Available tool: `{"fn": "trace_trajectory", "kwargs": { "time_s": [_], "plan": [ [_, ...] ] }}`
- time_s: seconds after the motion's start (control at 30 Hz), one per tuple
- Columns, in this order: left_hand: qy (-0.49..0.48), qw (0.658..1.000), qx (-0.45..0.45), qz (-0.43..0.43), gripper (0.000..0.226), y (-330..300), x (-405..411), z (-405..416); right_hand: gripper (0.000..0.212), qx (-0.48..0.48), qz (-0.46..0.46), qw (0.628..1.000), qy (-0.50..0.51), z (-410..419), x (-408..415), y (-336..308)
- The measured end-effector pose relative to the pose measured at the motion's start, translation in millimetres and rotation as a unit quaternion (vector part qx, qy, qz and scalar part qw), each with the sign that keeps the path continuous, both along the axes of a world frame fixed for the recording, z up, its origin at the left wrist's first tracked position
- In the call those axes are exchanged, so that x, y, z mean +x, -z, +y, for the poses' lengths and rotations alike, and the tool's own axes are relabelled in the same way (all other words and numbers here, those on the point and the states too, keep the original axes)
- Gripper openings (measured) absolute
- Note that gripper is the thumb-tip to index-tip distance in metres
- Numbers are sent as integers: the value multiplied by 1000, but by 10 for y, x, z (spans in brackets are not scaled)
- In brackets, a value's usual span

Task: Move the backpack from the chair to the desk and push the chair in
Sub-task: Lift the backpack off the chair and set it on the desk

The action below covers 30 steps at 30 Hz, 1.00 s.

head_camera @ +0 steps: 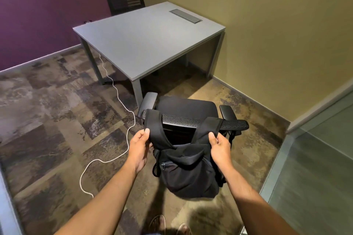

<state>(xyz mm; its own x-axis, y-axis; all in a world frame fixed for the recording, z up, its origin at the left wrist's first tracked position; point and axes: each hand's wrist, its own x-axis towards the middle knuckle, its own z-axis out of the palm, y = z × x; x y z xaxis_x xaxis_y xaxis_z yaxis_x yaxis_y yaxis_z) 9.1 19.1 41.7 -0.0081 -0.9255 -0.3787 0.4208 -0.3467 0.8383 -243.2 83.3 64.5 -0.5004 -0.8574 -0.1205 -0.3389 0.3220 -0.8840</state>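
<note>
The black backpack (188,169) hangs behind the office chair (186,114), its 2 straps looped over the backrest. The left hand (140,147) pinches 1 strap, the right hand (219,147) the other. The grey worktop (145,43) stands just beyond.

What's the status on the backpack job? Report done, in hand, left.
Done: nothing visibly finished. In hand: the left hand and right hand each grip a strap of the black backpack, whose straps are looped over the chair backrest. Left: lift it free, set it on the grey desk, then push the chair, which stands clear of the desk, in.
</note>
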Motion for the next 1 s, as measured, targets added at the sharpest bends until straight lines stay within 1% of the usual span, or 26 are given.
{"fn": "trace_trajectory", "kwargs": {
  "time_s": [0.1, 0.27, 0.37, 0.43, 0.53, 0.67, 0.77, 0.8, 0.9, 0.97, 1.0],
  "plan": [
    [-61, 998, 4, 24, 23, -60, 69, -71, 36, -8, 9, 1000, 0, 5, -13, -15],
    [-115, 992, 32, 50, 24, -28, 215, -53, 36, -17, 7, 999, -26, -18, -28, -49],
    [-122, 991, 42, 32, 24, 31, 239, 29, 34, -23, 4, 999, -28, -24, -43, -60],
    [-106, 994, 36, 11, 25, 91, 222, 86, 27, -27, -2, 999, -22, -26, -74, -72],
    [-73, 996, 44, -15, 24, 147, 185, 154, 20, -28, -25, 999, -14, -36, -129, -102],
    [-27, 998, 55, -34, 24, 191, 64, 229, 19, -36, -31, 999, -9, -33, -208, -166],
    [41, 996, 48, -63, 12, 221, -107, 290, 23, -42, -31, 999, -11, -9, -286, -223],
    [66, 993, 43, -89, 14, 238, -172, 321, 21, -49, -40, 998, -16, 8, -301, -256],
    [167, 972, 2, -165, 25, 290, -313, 444, 22, -76, -69, 995, -18, 84, -335, -357],
    [265, 942, -40, -202, 45, 356, -347, 518, 22, -84, -84, 993, -8, 149, -382, -382],
    [302, 920, -66, -240, 55, 388, -353, 546, 22, -89, -94, 992, -2, 184, -401, -387]
  ]
}}
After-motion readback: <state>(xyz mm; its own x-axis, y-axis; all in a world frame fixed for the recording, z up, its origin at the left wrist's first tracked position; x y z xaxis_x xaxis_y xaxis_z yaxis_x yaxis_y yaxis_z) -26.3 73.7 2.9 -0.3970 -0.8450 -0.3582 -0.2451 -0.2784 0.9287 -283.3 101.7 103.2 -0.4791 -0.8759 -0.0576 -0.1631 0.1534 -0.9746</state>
